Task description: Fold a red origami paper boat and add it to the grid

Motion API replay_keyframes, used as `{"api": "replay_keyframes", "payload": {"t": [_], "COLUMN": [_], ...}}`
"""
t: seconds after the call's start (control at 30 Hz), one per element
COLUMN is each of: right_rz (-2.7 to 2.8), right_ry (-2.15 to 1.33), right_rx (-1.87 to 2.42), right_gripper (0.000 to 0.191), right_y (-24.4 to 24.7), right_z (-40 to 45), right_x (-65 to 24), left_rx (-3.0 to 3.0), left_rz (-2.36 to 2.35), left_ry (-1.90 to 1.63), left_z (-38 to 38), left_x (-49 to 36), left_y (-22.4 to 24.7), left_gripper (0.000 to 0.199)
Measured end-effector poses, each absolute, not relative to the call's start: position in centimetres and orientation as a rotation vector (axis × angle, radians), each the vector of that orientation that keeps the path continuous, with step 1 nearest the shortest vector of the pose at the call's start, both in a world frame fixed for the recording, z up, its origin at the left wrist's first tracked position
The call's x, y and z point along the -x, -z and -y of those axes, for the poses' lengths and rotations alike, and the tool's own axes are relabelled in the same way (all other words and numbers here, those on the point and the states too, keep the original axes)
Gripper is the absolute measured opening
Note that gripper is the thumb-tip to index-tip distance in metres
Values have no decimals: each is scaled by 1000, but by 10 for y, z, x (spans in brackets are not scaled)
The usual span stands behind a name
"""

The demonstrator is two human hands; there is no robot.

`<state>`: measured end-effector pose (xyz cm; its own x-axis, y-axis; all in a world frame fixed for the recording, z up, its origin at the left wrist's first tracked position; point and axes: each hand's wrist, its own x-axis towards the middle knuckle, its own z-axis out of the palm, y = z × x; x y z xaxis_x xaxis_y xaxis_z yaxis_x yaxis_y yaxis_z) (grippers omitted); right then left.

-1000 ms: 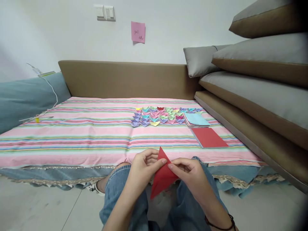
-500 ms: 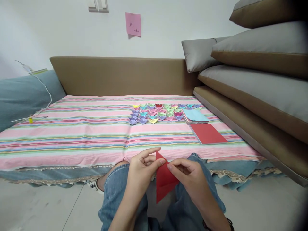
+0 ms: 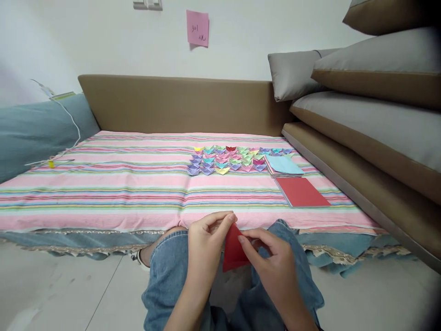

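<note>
A folded piece of red paper (image 3: pixel 234 248) is held up between my two hands, over my lap. My left hand (image 3: pixel 210 234) pinches its upper corner between thumb and forefinger. On the other side, the thumb and forefinger of my right hand (image 3: pixel 267 255) grip the paper's right edge. Behind the hands, several small folded paper boats (image 3: pixel 222 161) in many colours stand in rows on the striped cloth (image 3: pixel 113 184). A stack of paper squares with light blue on top (image 3: pixel 284 164) and a pile topped with red paper (image 3: pixel 303 192) lie right of them.
Grey and brown cushions (image 3: pixel 375 105) are piled along the right side. A brown backrest (image 3: pixel 179 105) runs along the wall, under a pink note (image 3: pixel 197 28). A white cable (image 3: pixel 74 122) trails over the blue armrest (image 3: pixel 37 128) at left.
My left thumb and forefinger have come together at the paper's upper corner. The paper shows a smaller outline, its lower point raised. The view has shifted slightly.
</note>
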<state>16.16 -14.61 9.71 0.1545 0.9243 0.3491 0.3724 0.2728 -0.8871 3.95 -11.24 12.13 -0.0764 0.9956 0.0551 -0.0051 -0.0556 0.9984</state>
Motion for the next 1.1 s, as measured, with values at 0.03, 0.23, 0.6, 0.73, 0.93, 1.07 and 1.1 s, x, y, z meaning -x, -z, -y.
{"api": "replay_keyframes", "payload": {"t": [0.03, 0.23, 0.6, 0.73, 0.93, 1.07, 1.1], "right_rz": [1415, 1320, 1228, 1297, 1533, 1598, 1610], "right_ry": [-652, -876, -1015, -1009, -903, -886, -878], "right_rx": [1297, 1268, 1225, 1240, 1285, 1279, 1283], "right_gripper": [12, 14, 14, 15, 18, 17, 17], "right_y": [-97, -96, -95, -99, -111, -117, -118], "right_z": [146, 145, 147, 148, 147, 148, 148], "right_x": [-161, -162, -162, -167, -173, -175, -176], "left_rx": [-1215, -1242, -1047, -1081, -1271, -1279, -1272], "left_rz": [-1234, -1222, -1039, -1025, -1028, -994, -986], "left_ry": [-1304, -1278, -1180, -1130, -988, -965, -963], "left_z": [113, 115, 117, 117, 115, 113, 113], "left_x": [-40, -39, -34, -29, -18, -11, -9], "left_y": [-122, -124, -122, -123, -123, -126, -128], "left_gripper": [12, 10, 43, 57, 62, 59, 59]}}
